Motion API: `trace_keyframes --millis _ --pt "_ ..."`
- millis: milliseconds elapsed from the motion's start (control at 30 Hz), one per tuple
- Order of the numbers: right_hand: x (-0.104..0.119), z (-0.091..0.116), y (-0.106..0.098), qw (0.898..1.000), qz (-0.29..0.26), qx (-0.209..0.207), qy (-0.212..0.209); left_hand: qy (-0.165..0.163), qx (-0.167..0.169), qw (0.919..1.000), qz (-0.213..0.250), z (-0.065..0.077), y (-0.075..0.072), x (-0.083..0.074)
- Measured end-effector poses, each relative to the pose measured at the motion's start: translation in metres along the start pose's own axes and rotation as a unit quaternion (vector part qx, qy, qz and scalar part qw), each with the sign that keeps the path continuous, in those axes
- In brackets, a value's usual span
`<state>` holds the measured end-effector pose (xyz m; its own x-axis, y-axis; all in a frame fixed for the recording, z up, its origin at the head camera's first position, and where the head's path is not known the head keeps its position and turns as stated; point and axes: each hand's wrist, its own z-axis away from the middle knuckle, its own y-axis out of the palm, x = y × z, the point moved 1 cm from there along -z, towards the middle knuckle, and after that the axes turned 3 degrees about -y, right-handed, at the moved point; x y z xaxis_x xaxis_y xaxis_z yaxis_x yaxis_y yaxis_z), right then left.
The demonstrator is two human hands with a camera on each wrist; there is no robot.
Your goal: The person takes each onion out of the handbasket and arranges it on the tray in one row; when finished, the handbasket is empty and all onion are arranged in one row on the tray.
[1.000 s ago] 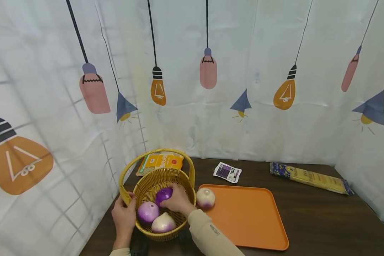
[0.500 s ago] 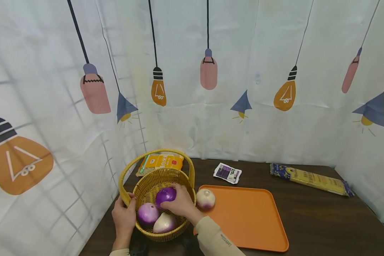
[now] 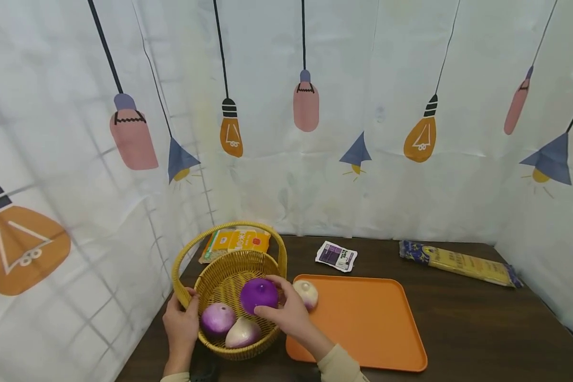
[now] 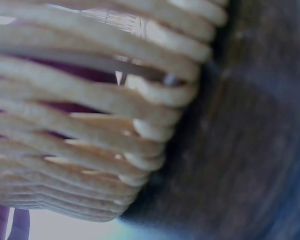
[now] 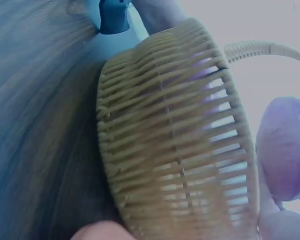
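Observation:
A yellow wicker basket (image 3: 219,278) with a tall arched handle stands at the left of the table. My left hand (image 3: 180,329) grips its left side, at the foot of the handle. In my right hand (image 3: 291,315) I hold a dark purple onion (image 3: 258,296) between thumb and fingers, over the basket's right part. The same held onion (image 5: 285,145) shows above the basket's rim in the right wrist view. Two more onions lie in the basket: a purple one (image 3: 218,318) and a pale one (image 3: 243,333). The left wrist view is filled mostly by the basket's woven wall (image 4: 80,110).
An orange tray (image 3: 358,323) lies right of the basket, a white onion (image 3: 306,295) at its upper left corner. Behind are an orange-yellow food packet (image 3: 239,241), a small purple-and-white pouch (image 3: 336,256) and a long yellow packet (image 3: 460,263).
My right hand has lifted the dark purple onion from inside the basket, up and to the right. My left hand has kept its hold on the basket. The head view has shifted slightly.

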<state>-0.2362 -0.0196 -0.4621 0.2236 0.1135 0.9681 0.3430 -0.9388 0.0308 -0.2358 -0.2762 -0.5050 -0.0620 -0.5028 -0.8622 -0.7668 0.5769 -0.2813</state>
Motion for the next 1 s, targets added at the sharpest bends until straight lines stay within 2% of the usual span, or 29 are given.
trace_keyframes --millis 133,367,467,667,867,1000 --pt "0.003 0.009 -0.011 1.000 -0.027 0.007 -0.008 -0.008 0.004 0.9999 0.008 0.001 -0.002 0.001" --pt "0.004 0.012 -0.038 0.999 0.000 0.006 -0.037 -0.010 -0.003 0.9998 0.018 0.000 -0.002 0.002" --pt "0.005 0.012 -0.053 0.999 0.019 -0.012 -0.034 -0.012 0.002 0.9998 0.016 0.000 -0.001 0.002" --pt "0.001 0.015 -0.080 0.995 0.057 -0.082 -0.024 -0.013 0.010 0.9997 0.017 -0.001 -0.001 0.002" --pt "-0.010 0.025 -0.093 0.988 0.095 -0.122 -0.011 -0.010 0.003 0.9997 0.020 -0.001 -0.002 0.003" --pt "-0.017 0.032 -0.103 0.985 0.100 -0.140 -0.011 -0.010 0.003 0.9996 0.025 0.000 -0.002 0.002"
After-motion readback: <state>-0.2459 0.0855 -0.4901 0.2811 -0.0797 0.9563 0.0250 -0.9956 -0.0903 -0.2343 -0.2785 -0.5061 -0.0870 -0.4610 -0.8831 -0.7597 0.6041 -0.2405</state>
